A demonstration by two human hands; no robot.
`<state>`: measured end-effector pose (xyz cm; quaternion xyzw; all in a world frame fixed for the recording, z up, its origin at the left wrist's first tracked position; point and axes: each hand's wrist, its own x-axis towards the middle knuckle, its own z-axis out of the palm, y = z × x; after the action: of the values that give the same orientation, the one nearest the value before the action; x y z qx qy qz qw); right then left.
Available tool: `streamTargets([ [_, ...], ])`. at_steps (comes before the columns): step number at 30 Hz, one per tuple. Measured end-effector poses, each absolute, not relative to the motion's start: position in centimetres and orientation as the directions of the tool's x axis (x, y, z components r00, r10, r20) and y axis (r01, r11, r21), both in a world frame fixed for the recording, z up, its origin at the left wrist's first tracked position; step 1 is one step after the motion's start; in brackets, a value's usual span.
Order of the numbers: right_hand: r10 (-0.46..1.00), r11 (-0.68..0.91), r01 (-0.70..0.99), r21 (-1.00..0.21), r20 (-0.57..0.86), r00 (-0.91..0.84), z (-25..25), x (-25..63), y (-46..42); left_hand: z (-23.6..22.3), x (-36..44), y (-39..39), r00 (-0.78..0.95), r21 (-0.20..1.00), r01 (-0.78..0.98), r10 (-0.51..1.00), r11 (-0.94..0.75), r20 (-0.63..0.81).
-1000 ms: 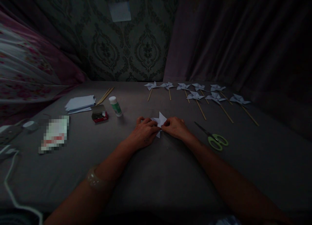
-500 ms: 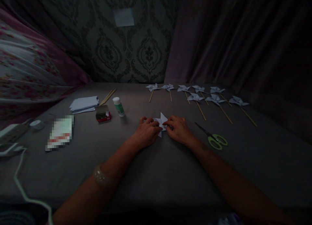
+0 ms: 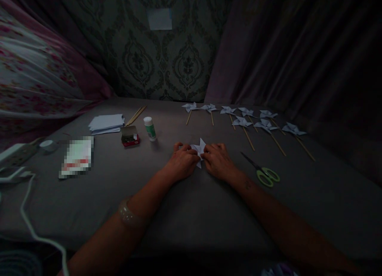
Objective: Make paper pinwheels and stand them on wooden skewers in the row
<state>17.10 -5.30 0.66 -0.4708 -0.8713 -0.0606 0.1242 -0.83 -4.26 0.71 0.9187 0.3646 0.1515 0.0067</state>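
Observation:
Between my hands lies a white paper pinwheel (image 3: 198, 148) on the grey table cover, its points showing above and below my fingers. My left hand (image 3: 185, 160) is closed on its left side, fingers curled over the paper. From the other side my right hand (image 3: 218, 160) grips the pinwheel with bent fingers near its centre. My fingertips hide the middle of the paper. Green-handled scissors (image 3: 262, 172) rest to the right of my right hand. A glue stick (image 3: 150, 128) with a white cap stands upright beyond my left hand.
Several finished pinwheels on sticks (image 3: 242, 124) lie at the back right. At the left are a paper stack (image 3: 106, 124), wooden sticks (image 3: 136, 115), an opened small red box (image 3: 130, 137), a blurred packet (image 3: 77, 156), a round white lid (image 3: 48, 145) and a power strip (image 3: 18, 154) with a white cord.
The view has shifted slightly, so things appear a little further right. My right-hand fingers have bent down closer onto the pinwheel's centre. My left hand stays on the paper.

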Motion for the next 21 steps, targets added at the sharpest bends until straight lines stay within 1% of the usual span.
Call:
streamTargets([
  [3,0.81,0.554,0.832,-0.021,0.245,-0.534,0.8,17.1,-4.7,0.9,-1.0,-4.2,0.647,0.171,0.68,0.693,-0.713,0.317],
  [5,0.809,0.565,0.824,-0.043,0.225,-0.543,1.0,17.2,-4.2,1.1,-1.1,-4.2,0.58,0.214,0.705,0.724,-0.676,0.373],
  [8,0.798,0.589,0.806,-0.064,0.208,-0.566,1.2,17.2,-3.7,1.6,-1.2,-4.2,0.414,0.29,0.773,0.795,-0.564,0.443],
  [11,0.777,0.612,0.79,-0.036,0.211,-0.593,1.2,17.0,-3.4,2.0,-1.3,-4.3,0.246,0.356,0.824,0.844,-0.441,0.477],
  [13,0.761,0.63,0.776,-0.013,0.206,-0.615,1.2,16.9,-3.3,2.3,-1.2,-4.3,0.182,0.378,0.836,0.85,-0.399,0.494],
  [17,0.753,0.643,0.766,0.003,0.176,-0.634,1.3,16.6,-3.1,2.2,-1.2,-4.3,0.162,0.375,0.847,0.854,-0.377,0.495],
  [21,0.765,0.637,0.77,-0.025,0.14,-0.628,2.0,16.5,-2.8,2.1,-1.1,-4.4,0.19,0.343,0.858,0.856,-0.383,0.48],
])
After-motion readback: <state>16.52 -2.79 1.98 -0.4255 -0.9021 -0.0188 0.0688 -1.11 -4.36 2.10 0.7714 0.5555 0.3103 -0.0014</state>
